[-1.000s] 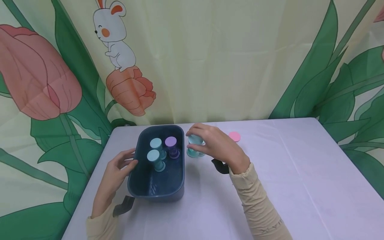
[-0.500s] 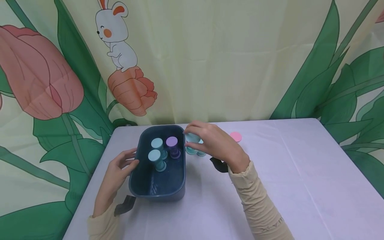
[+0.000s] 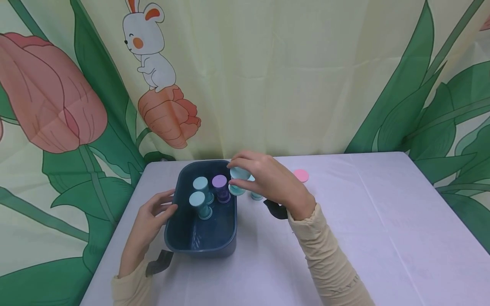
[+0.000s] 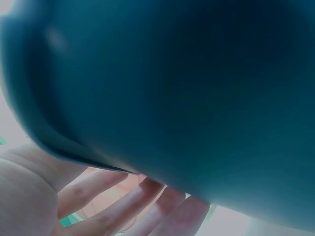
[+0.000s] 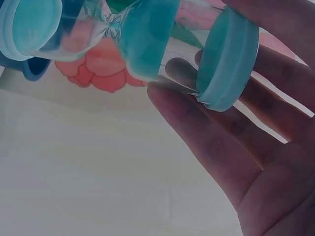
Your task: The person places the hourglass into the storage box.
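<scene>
Right hand [image 3: 268, 178] pinches teal hourglass [image 5: 152, 37] over right rim of navy bin [image 3: 206, 252]; left hand [image 3: 153, 212], fingers slightly spread, touches bin's left side; purple hourglass [image 3: 219, 182] inside.

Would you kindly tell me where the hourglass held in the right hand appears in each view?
Head: hourglass just below centre, in the right hand.
Left wrist: not in it.
Right wrist: hourglass across the top, tilted.
Shared landmark: the blue bin, in all three.
</scene>
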The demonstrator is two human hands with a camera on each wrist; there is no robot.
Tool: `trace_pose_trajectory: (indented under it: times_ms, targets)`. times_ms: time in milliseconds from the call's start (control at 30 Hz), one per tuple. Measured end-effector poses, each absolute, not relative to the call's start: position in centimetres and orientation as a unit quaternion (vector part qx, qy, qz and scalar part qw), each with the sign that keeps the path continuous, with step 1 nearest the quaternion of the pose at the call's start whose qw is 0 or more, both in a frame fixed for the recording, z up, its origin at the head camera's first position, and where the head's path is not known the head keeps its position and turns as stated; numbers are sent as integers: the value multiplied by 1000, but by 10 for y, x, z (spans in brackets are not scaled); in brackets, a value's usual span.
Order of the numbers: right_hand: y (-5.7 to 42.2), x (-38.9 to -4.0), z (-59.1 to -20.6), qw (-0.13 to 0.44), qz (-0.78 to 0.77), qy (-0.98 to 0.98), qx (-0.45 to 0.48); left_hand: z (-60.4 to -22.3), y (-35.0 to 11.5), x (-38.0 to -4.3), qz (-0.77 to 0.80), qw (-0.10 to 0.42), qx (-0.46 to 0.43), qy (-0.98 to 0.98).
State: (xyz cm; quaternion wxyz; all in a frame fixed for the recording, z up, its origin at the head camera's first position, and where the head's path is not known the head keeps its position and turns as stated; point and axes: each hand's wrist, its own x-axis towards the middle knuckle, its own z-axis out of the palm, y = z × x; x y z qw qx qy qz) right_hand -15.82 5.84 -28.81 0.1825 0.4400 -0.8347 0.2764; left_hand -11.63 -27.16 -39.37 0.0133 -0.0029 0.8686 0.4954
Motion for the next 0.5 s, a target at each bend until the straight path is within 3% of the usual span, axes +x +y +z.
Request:
trace_pose_trajectory:
  times_ms: [500]
  targets:
    - [44,-161,-293,170,276,-837,441,-392,-270,-115,491,12,-8,871]
